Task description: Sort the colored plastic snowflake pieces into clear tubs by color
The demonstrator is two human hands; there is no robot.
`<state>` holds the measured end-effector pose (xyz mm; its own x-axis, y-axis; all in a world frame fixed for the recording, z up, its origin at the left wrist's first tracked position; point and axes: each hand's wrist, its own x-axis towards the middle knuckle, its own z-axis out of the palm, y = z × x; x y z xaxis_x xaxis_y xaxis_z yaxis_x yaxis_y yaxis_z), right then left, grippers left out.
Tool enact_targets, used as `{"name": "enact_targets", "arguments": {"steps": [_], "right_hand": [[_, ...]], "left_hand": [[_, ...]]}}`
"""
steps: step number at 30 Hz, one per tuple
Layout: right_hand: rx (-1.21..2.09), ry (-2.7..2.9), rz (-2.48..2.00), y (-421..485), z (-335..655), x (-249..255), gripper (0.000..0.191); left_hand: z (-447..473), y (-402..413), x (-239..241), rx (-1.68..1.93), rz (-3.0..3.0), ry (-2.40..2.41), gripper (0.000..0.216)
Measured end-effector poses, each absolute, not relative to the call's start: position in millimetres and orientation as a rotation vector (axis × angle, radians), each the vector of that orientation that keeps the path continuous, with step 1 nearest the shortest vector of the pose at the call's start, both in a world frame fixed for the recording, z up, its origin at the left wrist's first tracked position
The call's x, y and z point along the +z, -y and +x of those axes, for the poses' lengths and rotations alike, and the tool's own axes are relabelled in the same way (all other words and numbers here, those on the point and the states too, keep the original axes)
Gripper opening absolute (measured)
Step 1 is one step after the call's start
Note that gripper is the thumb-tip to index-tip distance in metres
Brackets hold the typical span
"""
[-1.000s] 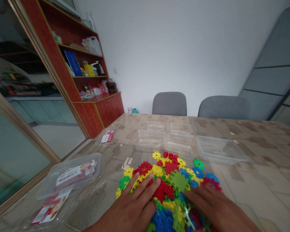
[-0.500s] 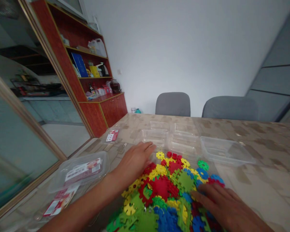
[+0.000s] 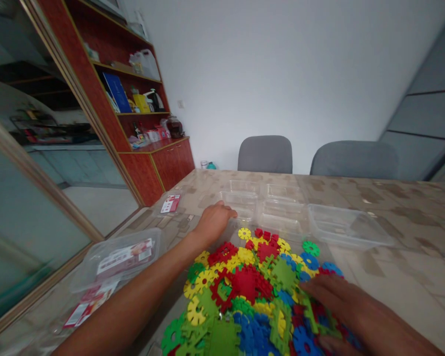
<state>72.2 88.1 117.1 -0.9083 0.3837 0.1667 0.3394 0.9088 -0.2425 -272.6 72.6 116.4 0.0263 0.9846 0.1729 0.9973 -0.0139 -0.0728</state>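
Observation:
A heap of plastic gear-shaped and square building pieces [image 3: 244, 284] in red, yellow, green and blue lies on the table before me. My left hand [image 3: 215, 221] is beyond the heap's left side, fingers curled at the near-left rim of a clear plastic container [image 3: 241, 199]; its fingertips are partly hidden. Over the heap's right side, my right hand [image 3: 350, 309] has its thumb and fingers apart. A green square piece [image 3: 310, 314] stands tilted beside its fingers, among blue and dark red pieces.
More clear containers [image 3: 282, 210] sit behind the heap, and a larger clear box [image 3: 350, 225] stands at right. Lids with labels [image 3: 124, 257] lie at left on the patterned table [image 3: 404, 198]. Grey chairs [image 3: 265, 154] line the far side.
My left hand has drawn back from the heap's edge, uncovering yellow and green pieces. The right hand has shifted slightly nearer, its thumb now showing, and the green piece beside it has tilted.

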Motion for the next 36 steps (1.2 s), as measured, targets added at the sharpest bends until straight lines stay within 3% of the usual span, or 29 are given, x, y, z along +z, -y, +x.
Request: {"name": "enact_targets", "arguments": {"steps": [8, 13, 17, 22, 26, 28, 32, 36], "right_hand": [[0.514, 2.756, -0.805, -105, 52, 105, 0.053], [0.428, 2.75, -0.712, -104, 37, 95, 0.05], [0.279, 2.762, -0.664, -103, 30, 85, 0.053], [0.244, 2.758, -0.652, -105, 29, 80, 0.057], [0.302, 2.707, -0.625, -104, 32, 86, 0.056], [0.331, 2.709, -0.61, -103, 35, 92, 0.056], [0.349, 2.719, -0.597, -99, 48, 105, 0.053], [0.41, 2.722, -0.642, -99, 63, 114, 0.051]], "left_hand": [[-272, -71, 118, -0.134, -2.094, 2.069, 0.031], [-263, -60, 125, -0.181, -2.091, 2.077, 0.045], [-241, -26, 142, -0.313, -2.299, 2.031, 0.018], [-215, 41, 161, -0.398, -2.771, 1.951, 0.009], [-207, 72, 141, -0.154, -2.788, 1.914, 0.045], [-206, 74, 122, -0.052, -2.737, 1.87, 0.05], [-202, 70, 104, -0.078, -2.666, 1.773, 0.04], [-194, 69, 119, -0.302, -2.662, 1.733, 0.013]]}}
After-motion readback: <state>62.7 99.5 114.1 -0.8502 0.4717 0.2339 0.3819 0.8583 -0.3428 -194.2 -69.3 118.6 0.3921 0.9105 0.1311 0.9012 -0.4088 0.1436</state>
